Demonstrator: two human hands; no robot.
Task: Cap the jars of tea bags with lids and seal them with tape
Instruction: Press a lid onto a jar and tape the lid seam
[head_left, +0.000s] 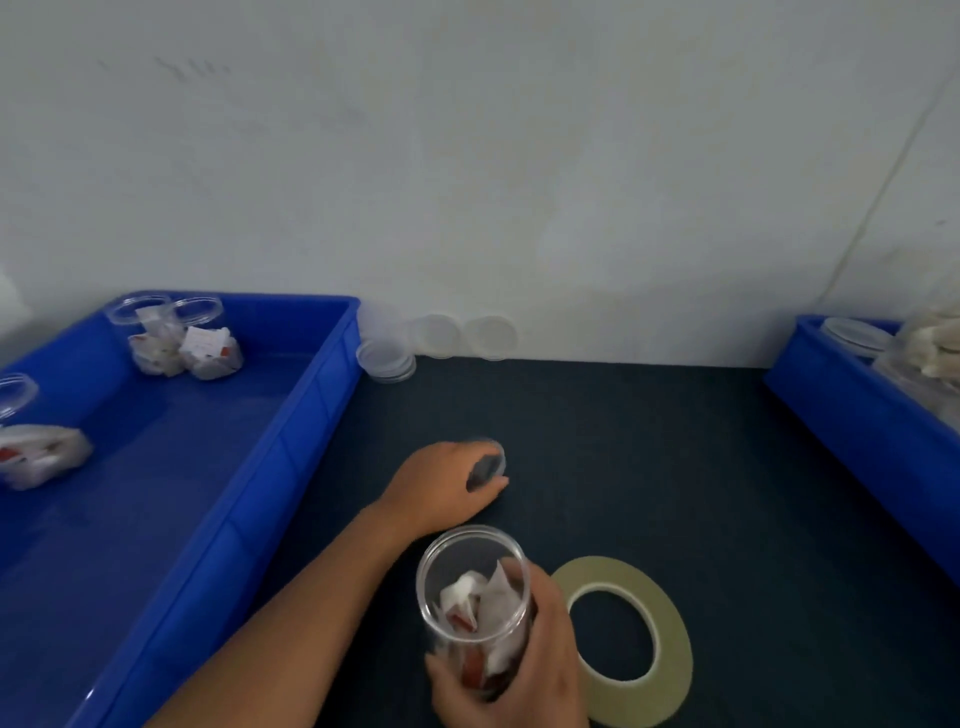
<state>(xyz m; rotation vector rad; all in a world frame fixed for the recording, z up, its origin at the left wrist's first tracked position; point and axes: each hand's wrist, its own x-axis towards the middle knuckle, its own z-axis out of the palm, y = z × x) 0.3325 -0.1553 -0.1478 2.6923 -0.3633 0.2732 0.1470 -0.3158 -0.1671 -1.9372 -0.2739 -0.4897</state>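
Head view: a pale, scuffed wall (519, 156) fills the upper half and meets a dark tabletop (675, 467). A large blue crate (322, 395) at left runs off the bottom edge. Two open jars of tea bags (171, 338) stand at its far end, and a third jar (31, 447) is cut by the left edge. A second blue crate (852, 415) at right is mostly out of frame, its contents too blurred to name. A yellowish tape roll (670, 639) lies flat on the tabletop, its near-left rim hidden behind the right hand (530, 670). That hand wraps its fingers round the lower body of an open clear jar (467, 571) holding tea bags, covering the base. Beyond it, the left hand (436, 488) curls round a clear lid (488, 465), smeared by motion; whether it touches the tabletop cannot be told. Spare lids (387, 358) are stacked by the wall, with two more (491, 338) leaning against it.
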